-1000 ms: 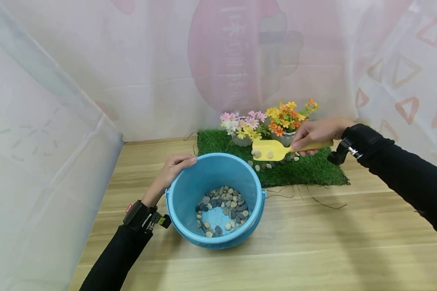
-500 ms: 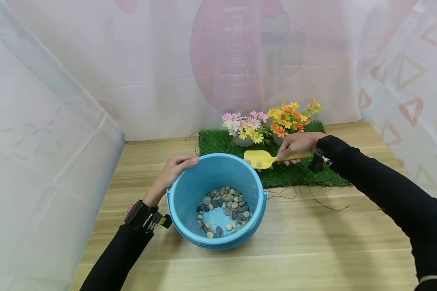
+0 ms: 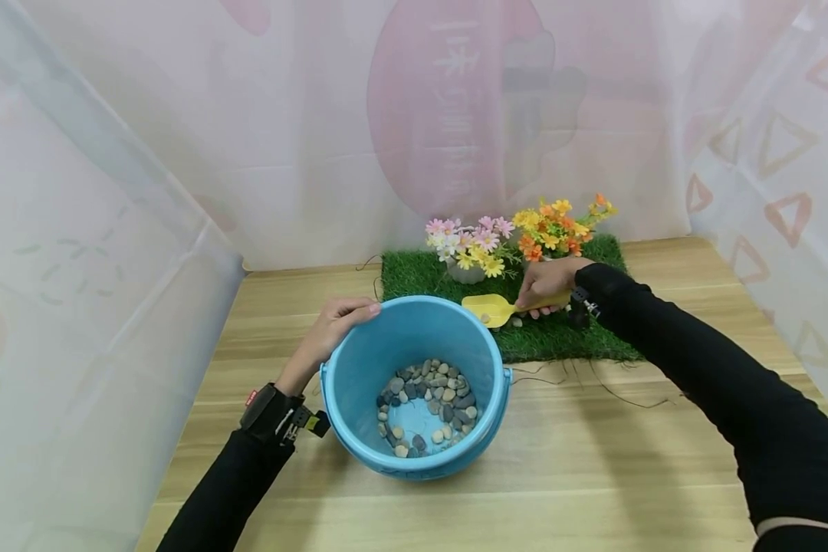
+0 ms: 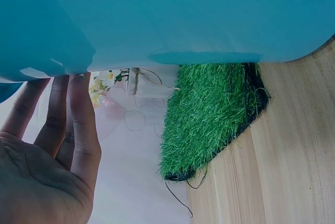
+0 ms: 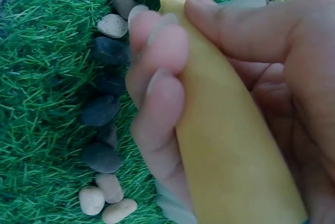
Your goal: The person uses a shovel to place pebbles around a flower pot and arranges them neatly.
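My left hand point(image 3: 341, 326) holds the rim of a blue bucket point(image 3: 414, 314) at its upper left; in the left wrist view the fingers point(image 4: 84, 124) reach up to the bucket wall. Pebbles point(image 3: 448, 395) cover part of the bucket floor. My right hand point(image 3: 543, 284) grips the yellow handle point(image 5: 225, 135) of a small shovel point(image 3: 498, 307), fingers and thumb wrapped round it. The blade, with a pale pebble point(image 3: 485, 318) on it, is low over the green turf mat point(image 3: 414, 272), just beyond the bucket's far right rim. The right wrist view shows a line of dark and pale stones point(image 5: 101, 110) on the turf.
Two flower pots stand at the mat's back: pink and white flowers point(image 3: 469, 241) on the left, orange and yellow flowers point(image 3: 555, 230) on the right. Loose dark threads point(image 3: 621, 395) trail over the wooden table point(image 3: 593, 475). Printed cloth point(image 3: 303, 153) hangs behind and at both sides.
My right hand has moved left and down with the shovel, bringing the blade from in front of the pots to near the bucket rim. My left hand keeps its hold on the bucket.
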Demonstrator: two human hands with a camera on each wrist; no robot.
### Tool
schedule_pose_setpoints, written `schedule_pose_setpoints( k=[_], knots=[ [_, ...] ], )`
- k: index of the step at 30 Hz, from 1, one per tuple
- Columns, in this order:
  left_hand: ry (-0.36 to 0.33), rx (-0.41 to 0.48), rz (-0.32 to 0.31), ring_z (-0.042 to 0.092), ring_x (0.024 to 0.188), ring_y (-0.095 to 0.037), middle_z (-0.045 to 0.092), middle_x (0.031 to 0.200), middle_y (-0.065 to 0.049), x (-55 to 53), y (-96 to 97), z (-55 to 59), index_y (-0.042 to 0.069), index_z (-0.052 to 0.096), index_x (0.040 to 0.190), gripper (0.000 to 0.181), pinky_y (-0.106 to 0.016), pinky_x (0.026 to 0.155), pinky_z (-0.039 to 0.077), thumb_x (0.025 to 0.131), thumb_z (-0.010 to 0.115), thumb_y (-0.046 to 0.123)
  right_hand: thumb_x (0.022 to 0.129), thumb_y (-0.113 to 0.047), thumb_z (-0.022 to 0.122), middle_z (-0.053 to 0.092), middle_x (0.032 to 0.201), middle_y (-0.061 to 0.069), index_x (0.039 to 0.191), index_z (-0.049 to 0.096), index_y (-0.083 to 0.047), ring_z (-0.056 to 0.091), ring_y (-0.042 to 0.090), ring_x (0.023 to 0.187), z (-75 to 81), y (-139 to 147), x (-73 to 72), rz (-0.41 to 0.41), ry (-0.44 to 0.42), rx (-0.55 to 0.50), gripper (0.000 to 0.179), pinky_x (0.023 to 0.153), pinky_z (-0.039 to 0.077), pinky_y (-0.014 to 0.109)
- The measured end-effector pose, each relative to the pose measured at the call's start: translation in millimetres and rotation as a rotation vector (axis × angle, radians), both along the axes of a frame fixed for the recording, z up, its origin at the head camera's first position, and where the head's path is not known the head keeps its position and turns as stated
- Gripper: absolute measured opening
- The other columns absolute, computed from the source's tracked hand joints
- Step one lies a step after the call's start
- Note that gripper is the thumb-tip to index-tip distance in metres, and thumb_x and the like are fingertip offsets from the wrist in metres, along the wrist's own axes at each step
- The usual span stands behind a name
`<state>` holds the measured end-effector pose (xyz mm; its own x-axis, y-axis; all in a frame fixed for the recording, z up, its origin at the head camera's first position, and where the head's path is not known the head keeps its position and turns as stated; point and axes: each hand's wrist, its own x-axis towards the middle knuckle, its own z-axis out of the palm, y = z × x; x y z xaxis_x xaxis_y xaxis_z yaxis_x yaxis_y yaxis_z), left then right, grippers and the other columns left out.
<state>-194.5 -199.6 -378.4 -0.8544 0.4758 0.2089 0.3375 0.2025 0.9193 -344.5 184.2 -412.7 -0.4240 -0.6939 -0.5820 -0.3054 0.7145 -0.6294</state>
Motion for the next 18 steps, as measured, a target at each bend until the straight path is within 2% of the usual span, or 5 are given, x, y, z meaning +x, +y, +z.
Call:
schedule_pose_setpoints(
  k=[6, 12, 18],
  knots=[
    [-0.012, 0.01, 0.009, 0.062, 0.076, -0.039, 0.062, 0.093, -0.026, 0.0, 1.1, -0.6, -0.008, 0.062, 0.105, 0.023, -0.046, 0.062, 0.055, 0.096, 0.045, 0.005, 0.097, -0.029, 0.05, 0.063, 0.078, 0.009, 0.099, 0.069, -0.006, 0.051, 0.016, 0.058, 11.0, -13, 4.3, 0.013, 0.07, 0.093, 0.03, 0.054, 0.045, 0.029],
    [-0.018, 0.005, 0.016, 0.062, 0.077, -0.039, 0.061, 0.094, -0.026, 0.6, 1.6, -0.7, -0.008, 0.062, 0.105, 0.023, -0.046, 0.062, 0.055, 0.096, 0.045, 0.005, 0.098, -0.026, 0.047, 0.062, 0.074, 0.008, 0.089, 0.07, -0.004, 0.047, 0.013, 0.054, 24.3, -26, 14.3, 0.013, 0.092, 0.173, 0.033, 0.051, 0.042, 0.027],
    [-0.017, 0.01, 0.019, 0.062, 0.078, -0.039, 0.061, 0.095, -0.026, 1.1, 1.6, -0.7, -0.008, 0.062, 0.105, 0.023, -0.045, 0.063, 0.055, 0.096, 0.046, 0.005, 0.096, -0.024, 0.05, 0.063, 0.073, 0.008, 0.082, 0.069, -0.008, 0.05, 0.015, 0.055, 43.1, -41, 23.6, -0.026, 0.128, 0.258, 0.029, 0.051, 0.043, 0.026]
  ],
)
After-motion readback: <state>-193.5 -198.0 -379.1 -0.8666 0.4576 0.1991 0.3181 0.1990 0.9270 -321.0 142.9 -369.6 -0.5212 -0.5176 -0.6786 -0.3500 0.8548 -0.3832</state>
